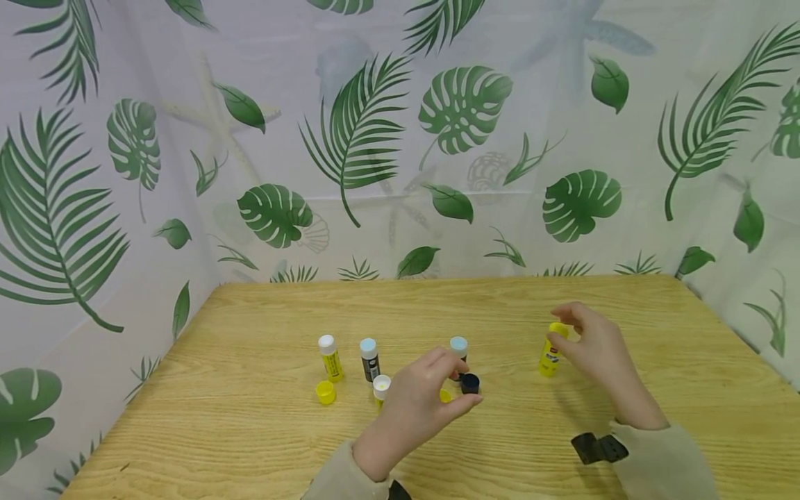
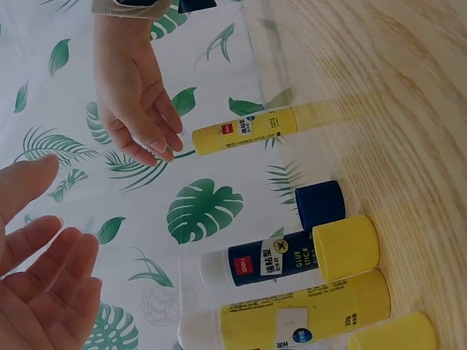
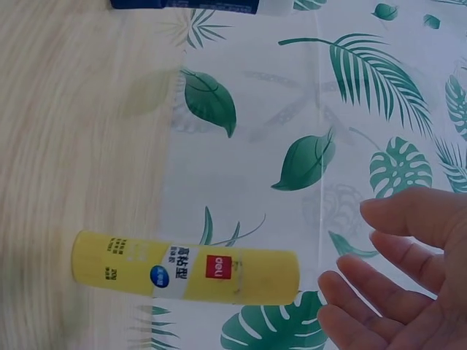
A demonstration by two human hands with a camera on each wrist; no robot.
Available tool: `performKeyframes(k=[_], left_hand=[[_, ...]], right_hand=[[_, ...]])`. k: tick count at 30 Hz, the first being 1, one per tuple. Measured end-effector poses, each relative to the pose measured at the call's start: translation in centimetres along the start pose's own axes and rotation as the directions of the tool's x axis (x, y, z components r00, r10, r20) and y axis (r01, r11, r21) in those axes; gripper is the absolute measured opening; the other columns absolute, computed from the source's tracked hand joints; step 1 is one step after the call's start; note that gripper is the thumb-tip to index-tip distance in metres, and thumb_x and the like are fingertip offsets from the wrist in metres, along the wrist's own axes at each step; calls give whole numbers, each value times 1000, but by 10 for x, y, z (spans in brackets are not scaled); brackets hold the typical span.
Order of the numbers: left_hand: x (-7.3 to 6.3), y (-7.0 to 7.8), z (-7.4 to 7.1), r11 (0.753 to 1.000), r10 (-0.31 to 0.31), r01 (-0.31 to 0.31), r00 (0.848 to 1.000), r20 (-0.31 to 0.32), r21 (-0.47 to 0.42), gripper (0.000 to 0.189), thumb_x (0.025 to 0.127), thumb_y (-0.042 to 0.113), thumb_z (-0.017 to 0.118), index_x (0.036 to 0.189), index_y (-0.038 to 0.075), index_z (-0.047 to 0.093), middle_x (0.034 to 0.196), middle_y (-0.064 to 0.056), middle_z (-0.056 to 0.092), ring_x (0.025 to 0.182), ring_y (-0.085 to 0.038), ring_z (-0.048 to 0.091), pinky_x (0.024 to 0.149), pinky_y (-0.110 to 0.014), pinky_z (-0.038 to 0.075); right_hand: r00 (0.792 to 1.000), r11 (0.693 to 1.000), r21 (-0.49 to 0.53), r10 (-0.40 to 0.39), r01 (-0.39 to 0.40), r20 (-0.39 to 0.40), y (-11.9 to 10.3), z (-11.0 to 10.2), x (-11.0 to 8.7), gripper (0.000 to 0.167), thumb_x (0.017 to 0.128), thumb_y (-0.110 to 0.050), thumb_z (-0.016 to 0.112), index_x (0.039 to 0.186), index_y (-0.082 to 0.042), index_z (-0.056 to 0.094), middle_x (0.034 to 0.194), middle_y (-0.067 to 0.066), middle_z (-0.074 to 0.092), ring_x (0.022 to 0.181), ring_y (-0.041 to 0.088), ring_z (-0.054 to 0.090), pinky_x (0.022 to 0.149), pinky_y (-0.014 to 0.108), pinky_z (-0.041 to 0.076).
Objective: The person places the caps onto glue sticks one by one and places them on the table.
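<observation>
Both hands are loosely open: right hand beside yellow glue stick.

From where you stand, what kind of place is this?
Probably a makeshift recording corner: a light wooden table enclosed by a white leaf-printed plastic curtain, with capped and uncapped glue sticks standing on it.

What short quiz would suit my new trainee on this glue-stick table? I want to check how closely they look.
1. True or false: the capped yellow glue stick by the right hand lies flat on the wooden table.
2. Which loose cap sits by the left hand's fingertips? A) dark blue round cap B) red cap C) green cap
3. Fill in: the loose yellow plastic cap sits in front of an uncapped yellow glue stick whose top is ____.
Key: 1 false, it stands upright; 2 A; 3 white.
</observation>
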State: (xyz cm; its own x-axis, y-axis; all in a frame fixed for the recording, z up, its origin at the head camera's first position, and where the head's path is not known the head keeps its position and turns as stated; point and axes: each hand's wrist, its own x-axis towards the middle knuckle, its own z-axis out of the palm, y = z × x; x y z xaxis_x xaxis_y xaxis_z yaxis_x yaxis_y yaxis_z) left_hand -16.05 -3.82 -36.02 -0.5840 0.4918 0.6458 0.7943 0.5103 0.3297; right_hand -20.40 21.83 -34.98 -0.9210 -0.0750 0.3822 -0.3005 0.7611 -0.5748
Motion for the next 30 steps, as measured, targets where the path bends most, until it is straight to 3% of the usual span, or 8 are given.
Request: performKeyframes(k=[13,22,30], left_hand=[[0,-1,-1,1000,-17,17,1000,-10,20,27,73,27,73,90,11,58,89,2,58,74,-5,55,60,-9,40],[3,-4,-10,998,-30,32,999,-33,56,28,73,24,73,94,11,59,86,3,58,73,-6,54,55,-9,37],[10,-7,-13,996,-63,64,998,-19,53,28,75,25,71,94,10,58,89,0,58,79,-10,56,68,-17,44]], right_hand=[[998,998,-5,-61,61,26,-14,0,-3,35,80,-7,63,110,7,51,108,26,53,100,39,48,83,51,39],[996,997,-6,-79,79,34,-16,3,-4,32,79,-4,63,107,7,53,106,25,55,99,39,50,83,51,39],[994,995,-21,-94,95,48,-16,7,-3,31,79,-5,63,107,6,55,105,24,56,97,38,50,81,51,40]])
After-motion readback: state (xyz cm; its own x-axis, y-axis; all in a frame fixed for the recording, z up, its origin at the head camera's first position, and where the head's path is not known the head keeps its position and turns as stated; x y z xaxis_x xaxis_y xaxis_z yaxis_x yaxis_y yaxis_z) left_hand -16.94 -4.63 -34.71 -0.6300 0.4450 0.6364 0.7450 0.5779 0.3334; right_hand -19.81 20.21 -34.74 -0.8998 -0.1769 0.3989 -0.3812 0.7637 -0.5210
